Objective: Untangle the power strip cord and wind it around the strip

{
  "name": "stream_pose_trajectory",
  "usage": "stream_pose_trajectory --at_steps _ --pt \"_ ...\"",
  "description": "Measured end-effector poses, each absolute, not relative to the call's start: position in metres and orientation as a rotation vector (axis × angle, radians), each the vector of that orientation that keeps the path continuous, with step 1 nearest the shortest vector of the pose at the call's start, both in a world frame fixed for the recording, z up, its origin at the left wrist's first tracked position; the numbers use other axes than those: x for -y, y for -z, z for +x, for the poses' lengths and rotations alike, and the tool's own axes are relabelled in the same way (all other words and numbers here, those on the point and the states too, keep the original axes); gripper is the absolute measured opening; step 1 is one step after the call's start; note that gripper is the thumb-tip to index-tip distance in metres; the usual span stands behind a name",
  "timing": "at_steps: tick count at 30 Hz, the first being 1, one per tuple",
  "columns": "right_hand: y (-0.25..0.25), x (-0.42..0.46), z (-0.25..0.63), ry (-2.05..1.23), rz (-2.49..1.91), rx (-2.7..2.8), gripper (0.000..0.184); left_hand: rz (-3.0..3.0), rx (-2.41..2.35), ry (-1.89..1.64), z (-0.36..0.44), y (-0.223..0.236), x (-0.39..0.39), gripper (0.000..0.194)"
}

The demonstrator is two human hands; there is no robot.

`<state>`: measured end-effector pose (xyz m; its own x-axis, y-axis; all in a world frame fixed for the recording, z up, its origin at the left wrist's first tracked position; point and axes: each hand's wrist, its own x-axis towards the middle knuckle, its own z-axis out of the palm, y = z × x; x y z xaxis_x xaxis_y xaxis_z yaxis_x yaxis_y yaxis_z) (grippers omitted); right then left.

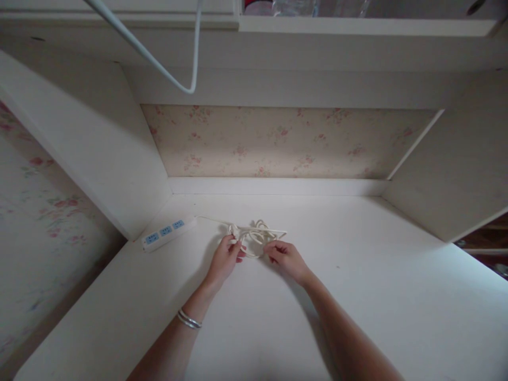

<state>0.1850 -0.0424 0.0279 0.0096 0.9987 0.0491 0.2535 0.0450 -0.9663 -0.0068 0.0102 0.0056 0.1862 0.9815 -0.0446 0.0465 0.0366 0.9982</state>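
A white power cord (257, 236) lies in loose, tangled loops near the middle of the white desk. My left hand (227, 255) pinches the loops on their left side, thumb and fingers closed round the cord. On the right, my right hand (284, 256) has its fingers closed on another part of the same cord. From the tangle a thin stretch of cord runs left to a white power strip (169, 234) with blue sockets, which rests at an angle on the desk. Whether a plug sits within the loops I cannot tell.
The white desk (381, 296) is boxed in by side panels and a back wall with floral wallpaper (278, 140). Overhead hangs a shelf (317, 50) with clear plastic items. A pale bent rod or cable (159, 63) dangles at upper left.
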Motion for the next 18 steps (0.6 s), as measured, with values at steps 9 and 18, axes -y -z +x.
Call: stream_pose_trajectory --at_steps 9,18 --pt "-0.021 0.052 0.180 -0.186 -1.610 2.144 0.022 1.643 -1.099 -0.971 -0.013 -0.020 -0.005 0.038" --pt "-0.024 0.052 0.172 -0.208 -1.364 2.049 0.025 2.127 -1.135 -0.919 -0.008 -0.029 0.006 0.025"
